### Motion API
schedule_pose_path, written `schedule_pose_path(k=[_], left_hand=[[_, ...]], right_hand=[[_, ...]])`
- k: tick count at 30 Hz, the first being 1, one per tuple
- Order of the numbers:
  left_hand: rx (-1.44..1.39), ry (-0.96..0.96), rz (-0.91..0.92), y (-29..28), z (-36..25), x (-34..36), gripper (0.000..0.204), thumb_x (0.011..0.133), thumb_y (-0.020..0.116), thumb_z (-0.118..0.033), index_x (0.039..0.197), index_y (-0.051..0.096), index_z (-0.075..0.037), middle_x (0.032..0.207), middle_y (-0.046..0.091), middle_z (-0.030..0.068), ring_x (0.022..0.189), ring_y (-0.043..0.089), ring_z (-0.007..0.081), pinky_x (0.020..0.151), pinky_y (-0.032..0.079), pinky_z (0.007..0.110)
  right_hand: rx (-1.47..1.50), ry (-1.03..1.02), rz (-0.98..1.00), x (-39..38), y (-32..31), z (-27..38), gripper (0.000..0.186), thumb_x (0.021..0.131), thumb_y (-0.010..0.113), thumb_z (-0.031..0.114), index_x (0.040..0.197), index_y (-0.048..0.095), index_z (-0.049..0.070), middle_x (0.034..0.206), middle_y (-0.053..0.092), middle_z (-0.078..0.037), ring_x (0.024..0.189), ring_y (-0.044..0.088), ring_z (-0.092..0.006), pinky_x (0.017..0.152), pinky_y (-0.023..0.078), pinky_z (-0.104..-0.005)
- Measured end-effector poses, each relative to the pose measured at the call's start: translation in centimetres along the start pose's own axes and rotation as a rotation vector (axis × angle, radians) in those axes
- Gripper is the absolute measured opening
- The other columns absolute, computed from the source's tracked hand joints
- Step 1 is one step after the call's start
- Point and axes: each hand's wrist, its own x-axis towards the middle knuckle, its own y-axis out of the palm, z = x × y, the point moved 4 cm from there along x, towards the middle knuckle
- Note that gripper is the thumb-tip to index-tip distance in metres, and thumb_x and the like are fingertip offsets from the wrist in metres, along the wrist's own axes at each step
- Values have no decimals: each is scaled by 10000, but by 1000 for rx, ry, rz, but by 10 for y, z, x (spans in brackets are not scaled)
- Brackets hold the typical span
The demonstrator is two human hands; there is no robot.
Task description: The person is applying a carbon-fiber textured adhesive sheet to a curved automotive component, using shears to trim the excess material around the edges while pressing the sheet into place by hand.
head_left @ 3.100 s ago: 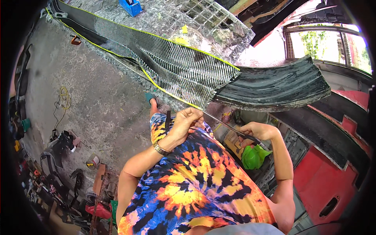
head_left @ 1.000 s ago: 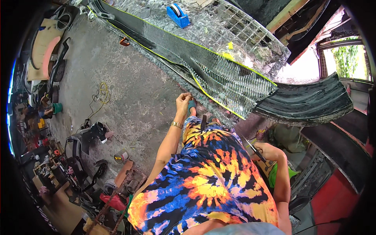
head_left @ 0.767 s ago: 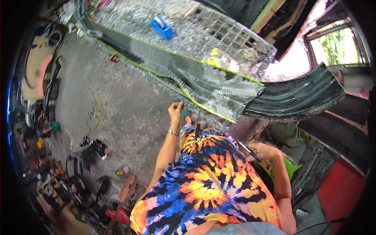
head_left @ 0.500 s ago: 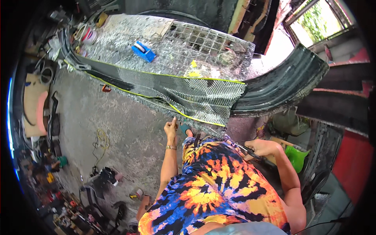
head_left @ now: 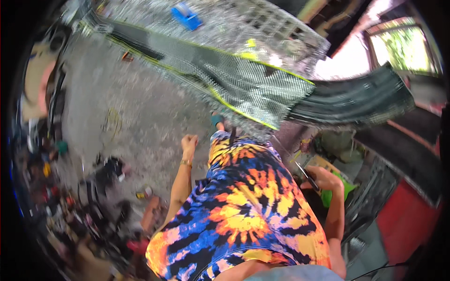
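Observation:
My left hand (head_left: 189, 141) is curled closed over the floor, apart from the bench, and nothing shows in it. To the right, my right hand (head_left: 323, 179) grips a black-handled tool with a slim metal blade (head_left: 301, 167), its tip pointing up and to the left; blur hides its exact kind. Ahead lies a long sheet of dark woven carbon-fibre cloth (head_left: 253, 86) with yellow edges. It drapes along the bench and overlaps a curved black moulded part (head_left: 356, 100) at its right end. Neither hand touches the cloth.
On the speckled bench (head_left: 154, 16) sits a blue tape dispenser (head_left: 186, 17), with yellow scraps (head_left: 248, 55) nearer the cloth. An orange-handled clamp (head_left: 127, 56) is at the bench edge. Clutter (head_left: 61, 206) fills the lower left; a green container (head_left: 347, 192) is beside my right hand.
My view has turned, so the bench and cloth have shifted upward and tilt more steeply down to the right. Both hands stay away from the cloth, with the tool still in my right hand.

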Motion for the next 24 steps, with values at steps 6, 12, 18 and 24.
schedule_pose_path(k=[6, 12, 18, 24], left_hand=[[319, -71, -151, 2, 25, 17, 265, 816, 671, -197, 642, 571, -25, 567, 592, 59, 525, 555, 134, 521, 444, 316], [77, -166, -192, 19, 104, 23, 240, 809, 643, -161, 614, 598, -30, 550, 598, 64, 528, 585, 143, 533, 467, 319], [297, -300, -112, 26, 83, 13, 395, 795, 709, -261, 532, 505, -49, 550, 618, 95, 535, 626, 181, 578, 490, 353], [-225, -388, -64, 32, 121, 2, 268, 882, 631, -196, 674, 610, -29, 603, 620, 54, 528, 575, 115, 503, 453, 275]], right_hand=[[33, 155, 77, 12, 3, 13, 464, 659, 842, 275, 937, 590, 3, 688, 548, -46, 664, 486, -123, 592, 400, -313], [-123, 260, 39, 15, -3, 18, 417, 658, 835, 257, 839, 551, 12, 666, 509, -76, 634, 464, -150, 603, 402, -322], [-169, 338, 79, 27, 14, 50, 359, 679, 814, 204, 858, 566, 16, 669, 528, -104, 631, 493, -198, 620, 411, -349], [-277, 274, 138, 32, 11, 46, 426, 652, 835, 293, 889, 595, 32, 672, 539, -103, 618, 484, -213, 601, 406, -342]])
